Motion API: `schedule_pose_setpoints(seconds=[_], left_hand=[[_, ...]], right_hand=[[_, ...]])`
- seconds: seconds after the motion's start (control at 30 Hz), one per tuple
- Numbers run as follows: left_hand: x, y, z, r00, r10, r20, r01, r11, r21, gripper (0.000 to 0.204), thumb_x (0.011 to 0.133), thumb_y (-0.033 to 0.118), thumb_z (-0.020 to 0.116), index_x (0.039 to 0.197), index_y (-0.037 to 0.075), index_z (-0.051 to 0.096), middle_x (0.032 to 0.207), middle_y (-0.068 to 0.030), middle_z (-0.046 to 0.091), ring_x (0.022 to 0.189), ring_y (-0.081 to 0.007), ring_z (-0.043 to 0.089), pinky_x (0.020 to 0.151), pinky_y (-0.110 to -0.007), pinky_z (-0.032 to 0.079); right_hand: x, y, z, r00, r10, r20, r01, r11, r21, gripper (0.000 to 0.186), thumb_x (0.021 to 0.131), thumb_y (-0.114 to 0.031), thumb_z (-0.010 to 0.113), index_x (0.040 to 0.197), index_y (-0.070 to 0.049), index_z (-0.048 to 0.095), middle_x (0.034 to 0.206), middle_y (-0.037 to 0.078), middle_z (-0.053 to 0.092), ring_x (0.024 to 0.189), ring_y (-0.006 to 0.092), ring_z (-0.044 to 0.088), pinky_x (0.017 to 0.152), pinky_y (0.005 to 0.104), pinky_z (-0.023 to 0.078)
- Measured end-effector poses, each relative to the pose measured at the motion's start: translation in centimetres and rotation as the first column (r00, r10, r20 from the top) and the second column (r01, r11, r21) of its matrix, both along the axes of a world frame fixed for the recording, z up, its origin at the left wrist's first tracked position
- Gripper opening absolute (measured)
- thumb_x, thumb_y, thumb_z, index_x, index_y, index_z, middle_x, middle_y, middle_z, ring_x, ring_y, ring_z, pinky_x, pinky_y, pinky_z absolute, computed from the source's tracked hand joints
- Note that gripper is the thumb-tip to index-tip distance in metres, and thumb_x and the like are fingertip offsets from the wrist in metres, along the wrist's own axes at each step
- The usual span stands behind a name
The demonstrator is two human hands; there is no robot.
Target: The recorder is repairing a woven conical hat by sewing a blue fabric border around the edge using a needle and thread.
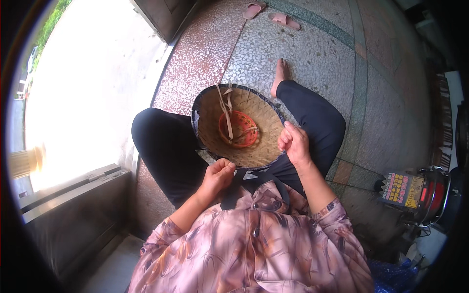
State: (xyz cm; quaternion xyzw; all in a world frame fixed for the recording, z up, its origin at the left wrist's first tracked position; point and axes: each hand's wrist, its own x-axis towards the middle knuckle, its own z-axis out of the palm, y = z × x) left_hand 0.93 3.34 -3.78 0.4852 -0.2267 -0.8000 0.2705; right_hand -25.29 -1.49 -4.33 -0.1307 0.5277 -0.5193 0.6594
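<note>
A woven straw hat point(210, 115) rests upside down on my lap, its hollow facing up and a dark cloth band along its rim. In its middle sits a round orange plastic liner point(253, 135) with holes, and pale cloth straps point(226, 111) hang across it. My left hand point(218, 176) is closed at the near rim, thumb against curled fingers. At the right rim, my right hand point(295, 142) is pinched with its fingertips pointing up. Anything thin between the fingers of either hand is too small to make out.
Pink slippers point(284, 20) lie on the speckled stone floor point(264, 44) ahead. To the left are a bright doorway and a metal door frame point(73, 193). A vehicle's rear with a red light point(428, 191) and a yellow plate stands at the right.
</note>
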Motion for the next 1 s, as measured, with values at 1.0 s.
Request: schedule_pose_setpoints(seconds=[1.0], left_hand=[[2.5,0.9,3.2,0.945,0.145,-0.292,-0.082,0.972,0.219,0.015,0.096,0.010,0.055,0.107,0.001,0.060,0.068,-0.0016,0.052,0.051,-0.0034,0.035,0.042,-0.018,0.023]], right_hand=[[6.4,4.7,3.9,0.648,0.707,-0.284,-0.748,0.661,-0.062,0.006,0.087,-0.008,0.065,0.086,-0.002,0.064,0.073,-0.002,0.059,0.064,0.0037,0.052,0.058,0.0224,0.043]])
